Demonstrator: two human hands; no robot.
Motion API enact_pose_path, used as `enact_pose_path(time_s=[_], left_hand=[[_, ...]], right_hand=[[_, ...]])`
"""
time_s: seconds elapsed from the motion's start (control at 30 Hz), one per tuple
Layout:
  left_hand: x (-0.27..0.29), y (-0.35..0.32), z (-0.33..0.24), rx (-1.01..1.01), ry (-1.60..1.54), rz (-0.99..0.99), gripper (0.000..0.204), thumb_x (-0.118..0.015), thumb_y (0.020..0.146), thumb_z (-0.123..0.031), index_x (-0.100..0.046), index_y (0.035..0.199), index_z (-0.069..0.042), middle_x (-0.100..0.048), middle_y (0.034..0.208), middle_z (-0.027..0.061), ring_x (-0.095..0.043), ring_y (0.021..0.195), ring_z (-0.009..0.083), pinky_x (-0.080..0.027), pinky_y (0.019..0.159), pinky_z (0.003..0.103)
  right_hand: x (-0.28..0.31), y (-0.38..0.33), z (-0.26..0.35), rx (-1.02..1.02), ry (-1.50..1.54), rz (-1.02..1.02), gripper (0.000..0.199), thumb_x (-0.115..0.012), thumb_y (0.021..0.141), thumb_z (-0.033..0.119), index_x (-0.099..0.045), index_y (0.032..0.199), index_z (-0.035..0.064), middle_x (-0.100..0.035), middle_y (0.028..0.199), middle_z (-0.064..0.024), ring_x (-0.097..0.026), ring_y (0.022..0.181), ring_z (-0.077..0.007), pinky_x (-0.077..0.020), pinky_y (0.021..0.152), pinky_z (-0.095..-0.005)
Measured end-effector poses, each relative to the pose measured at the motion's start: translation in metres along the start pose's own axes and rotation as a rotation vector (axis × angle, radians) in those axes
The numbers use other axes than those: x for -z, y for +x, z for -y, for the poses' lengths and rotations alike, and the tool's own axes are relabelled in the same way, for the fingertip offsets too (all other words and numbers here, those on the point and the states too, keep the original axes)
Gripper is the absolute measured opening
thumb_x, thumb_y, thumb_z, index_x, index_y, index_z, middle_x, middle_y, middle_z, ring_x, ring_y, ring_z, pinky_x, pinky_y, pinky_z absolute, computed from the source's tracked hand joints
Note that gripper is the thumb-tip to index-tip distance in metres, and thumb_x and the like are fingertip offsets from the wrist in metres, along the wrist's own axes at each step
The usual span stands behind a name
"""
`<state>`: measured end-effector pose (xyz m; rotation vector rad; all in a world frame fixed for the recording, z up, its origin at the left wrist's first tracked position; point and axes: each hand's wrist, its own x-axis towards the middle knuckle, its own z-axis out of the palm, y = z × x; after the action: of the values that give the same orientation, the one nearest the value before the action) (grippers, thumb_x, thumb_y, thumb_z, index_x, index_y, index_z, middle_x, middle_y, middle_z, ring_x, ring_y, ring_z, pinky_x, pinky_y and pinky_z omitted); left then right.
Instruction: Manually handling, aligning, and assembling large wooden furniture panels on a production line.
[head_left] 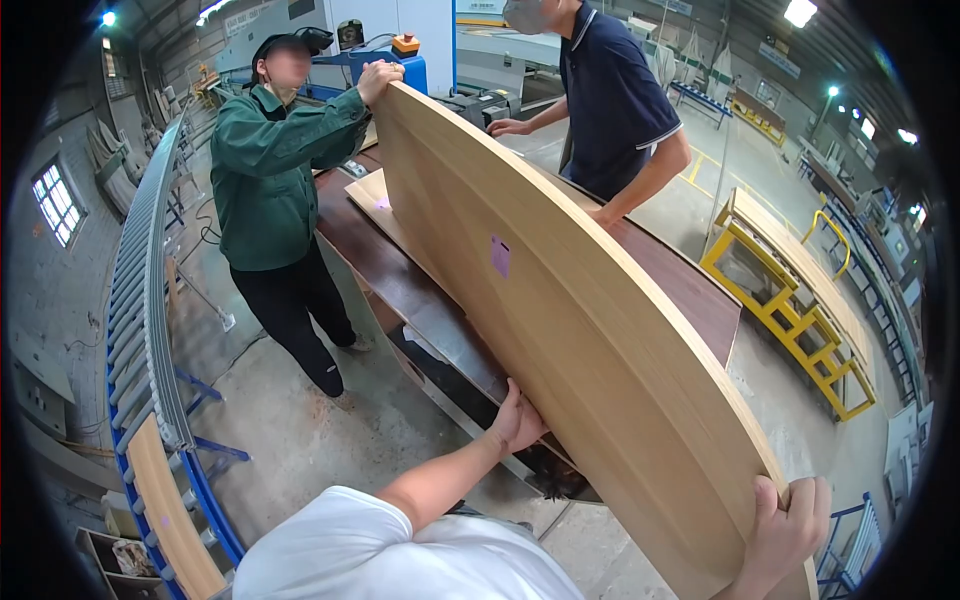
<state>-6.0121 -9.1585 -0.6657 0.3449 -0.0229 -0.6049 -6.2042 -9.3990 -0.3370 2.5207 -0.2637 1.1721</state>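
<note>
A large light wooden panel (600, 370) stands tilted on its long edge and stretches from far left to near right, a small purple label (500, 257) on its face. My right hand (790, 525) is wrapped over its upper edge at the near end. Lower down, my left hand (518, 420) grips the bottom edge, thumb against the face and fingers partly hidden. At the far end, a co-worker in a green jacket (285, 180) holds the top corner with both hands. Beneath the panel are dark brown boards (400, 265) and part of another light board (372, 196).
Behind the panel stands a second co-worker in a navy shirt (622, 105), one hand by the panel's far side. A roller conveyor (150, 300) runs along the left, with a wooden strip (172, 510) on it. A yellow cart (790, 315) carrying boards stands at right.
</note>
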Motion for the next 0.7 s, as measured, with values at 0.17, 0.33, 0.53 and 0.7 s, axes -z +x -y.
enact_pose_path(time_s=[0.17, 0.33, 0.53, 0.7], left_hand=[[-0.001, -0.002, 0.001, -0.006, -0.004, 0.011, 0.093, -0.024, 0.084, -0.08, -0.02, 0.154, -0.018, -0.024, 0.159, 0.0061, -0.022, 0.145, 0.0299, -0.019, 0.115, 0.052], [0.006, -0.001, 0.001, 0.003, -0.031, 0.067, 0.088, -0.021, 0.088, -0.076, -0.016, 0.155, -0.019, -0.023, 0.159, 0.0045, -0.023, 0.145, 0.0274, -0.021, 0.115, 0.049], [-0.001, 0.001, 0.001, 0.015, -0.01, 0.02, 0.083, -0.018, 0.09, -0.073, -0.02, 0.154, -0.019, -0.028, 0.157, 0.0039, -0.029, 0.143, 0.025, -0.025, 0.115, 0.046], [-0.006, 0.002, 0.003, 0.036, 0.064, -0.045, 0.076, -0.022, 0.095, -0.067, -0.022, 0.153, -0.017, -0.029, 0.157, 0.0022, -0.027, 0.144, 0.0219, -0.024, 0.116, 0.043]], right_hand=[[-0.011, 0.003, -0.009, -0.016, 0.012, 0.013, 0.068, -0.056, 0.084, 0.064, -0.034, 0.065, 0.0022, -0.033, 0.066, -0.0088, -0.036, 0.058, -0.0257, -0.0295, 0.052, -0.0381], [-0.013, 0.012, -0.007, -0.037, 0.027, 0.001, 0.065, -0.064, 0.082, 0.058, -0.037, 0.065, 0.0012, -0.033, 0.066, -0.0089, -0.037, 0.059, -0.0253, -0.03, 0.053, -0.0376], [-0.023, 0.022, -0.018, -0.015, 0.095, -0.024, 0.062, -0.07, 0.08, 0.051, -0.039, 0.064, 0.0006, -0.035, 0.065, -0.0094, -0.038, 0.059, -0.0258, -0.0311, 0.053, -0.0384], [-0.028, 0.033, -0.021, 0.003, 0.119, -0.045, 0.061, -0.07, 0.08, 0.051, -0.04, 0.064, 0.0003, -0.036, 0.065, -0.0097, -0.038, 0.058, -0.0266, -0.0312, 0.053, -0.0389]])
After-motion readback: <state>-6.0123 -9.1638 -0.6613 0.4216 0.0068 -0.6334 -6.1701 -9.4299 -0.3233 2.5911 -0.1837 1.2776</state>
